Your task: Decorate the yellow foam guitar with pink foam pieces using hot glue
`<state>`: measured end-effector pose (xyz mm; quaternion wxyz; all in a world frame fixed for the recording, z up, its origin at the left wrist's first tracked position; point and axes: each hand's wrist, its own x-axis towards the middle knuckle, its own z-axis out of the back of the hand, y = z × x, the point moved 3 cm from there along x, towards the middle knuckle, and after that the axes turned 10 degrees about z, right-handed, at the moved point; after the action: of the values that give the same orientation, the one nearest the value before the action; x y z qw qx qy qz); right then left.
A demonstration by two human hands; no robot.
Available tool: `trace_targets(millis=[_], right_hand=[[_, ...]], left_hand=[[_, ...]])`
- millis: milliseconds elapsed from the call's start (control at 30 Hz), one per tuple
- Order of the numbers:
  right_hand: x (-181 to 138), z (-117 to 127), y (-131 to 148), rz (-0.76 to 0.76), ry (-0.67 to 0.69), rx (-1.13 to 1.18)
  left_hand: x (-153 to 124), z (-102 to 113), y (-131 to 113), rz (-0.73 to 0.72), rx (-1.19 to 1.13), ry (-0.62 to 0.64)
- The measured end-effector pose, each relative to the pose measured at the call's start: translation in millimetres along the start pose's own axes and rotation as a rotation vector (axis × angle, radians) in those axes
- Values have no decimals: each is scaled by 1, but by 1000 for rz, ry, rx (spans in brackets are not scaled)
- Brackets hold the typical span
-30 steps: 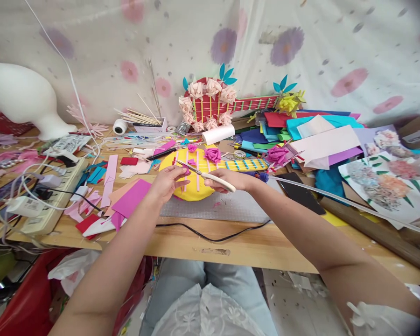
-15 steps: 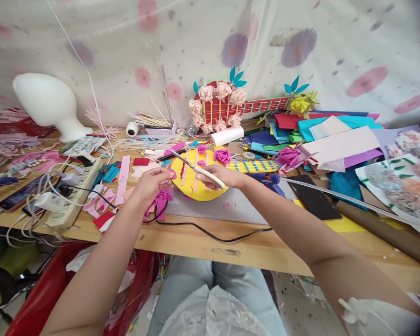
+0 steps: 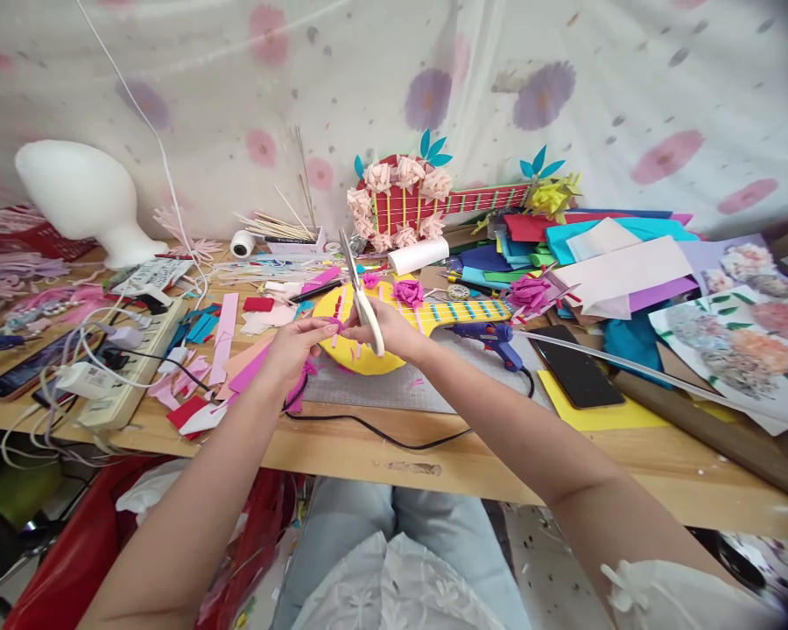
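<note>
Fingers pinched, my left hand (image 3: 302,343) grips a small magenta paper piece (image 3: 335,325). My right hand (image 3: 389,332) keeps scissors (image 3: 369,322) with pale handles in its palm, the blades pointing up and away from me. Its fingertips meet the magenta piece beside those of my left hand. Just beneath and beyond both hands lies a yellow paper guitar (image 3: 368,360) with pink strips and a magenta paper flower (image 3: 408,293) on it. Another magenta flower (image 3: 529,295) sits at the end of its neck.
A blue glue gun (image 3: 489,339) and black phone (image 3: 574,366) lie to the right. A red guitar (image 3: 482,200) with pale flowers leans at the back. Left are a power strip (image 3: 135,367) and white foam head (image 3: 85,188). A black cable (image 3: 381,430) runs along the front.
My hands have come together at the magenta piece. The scissors have swung from pointing left to pointing upward in my right hand. The view has shifted slightly to the right.
</note>
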<state>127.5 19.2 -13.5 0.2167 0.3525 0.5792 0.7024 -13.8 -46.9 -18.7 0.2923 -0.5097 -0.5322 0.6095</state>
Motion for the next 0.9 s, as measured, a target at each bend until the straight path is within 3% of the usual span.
trace_targets(millis=[333,567,733,900], right_hand=[[-11,9,-8,-55,-44,-14],[-23,22,-7,-126,103,-59],[-29,32,-4,-144,193,-103],[-40,55,-6,-83,166,-214]], left_hand=[[1,-9,11,14,72,40],[-6,-24,6,147,212,281],[4,-38,-3,126,318,290],[14,-36,-9,68,267,242]])
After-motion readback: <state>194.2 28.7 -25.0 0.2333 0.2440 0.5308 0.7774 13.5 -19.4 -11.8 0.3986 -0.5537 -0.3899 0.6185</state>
